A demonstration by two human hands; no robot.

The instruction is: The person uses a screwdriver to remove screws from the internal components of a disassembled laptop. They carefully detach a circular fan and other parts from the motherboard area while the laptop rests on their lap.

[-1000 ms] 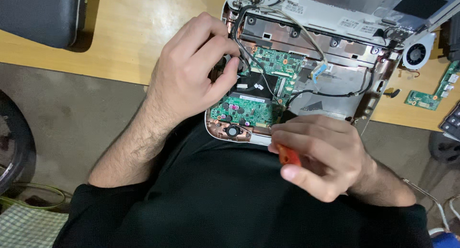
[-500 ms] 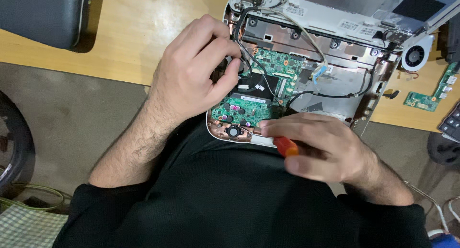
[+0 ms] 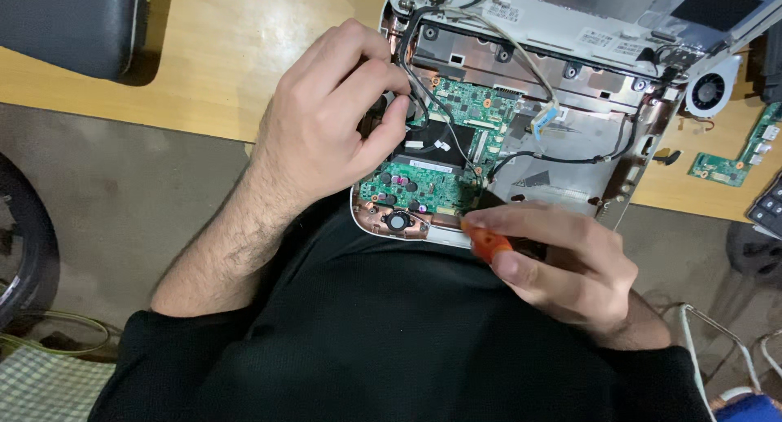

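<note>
An opened laptop base lies on the wooden table, its near edge hanging over my lap. A green circuit board sits inside it, with black cables running across. My left hand rests on the base's left side, fingers curled against the black cables and parts beside the board. My right hand grips an orange-handled screwdriver at the base's near edge, its tip pointing at the board's lower right corner.
A small round fan and a loose green board lie on the table to the right. A black case sits at the top left. White cables hang at the lower right. A dark wheel stands at left.
My right hand has shifted slightly up and left with the screwdriver, bringing its tip closer to the board. My left hand has barely moved.
</note>
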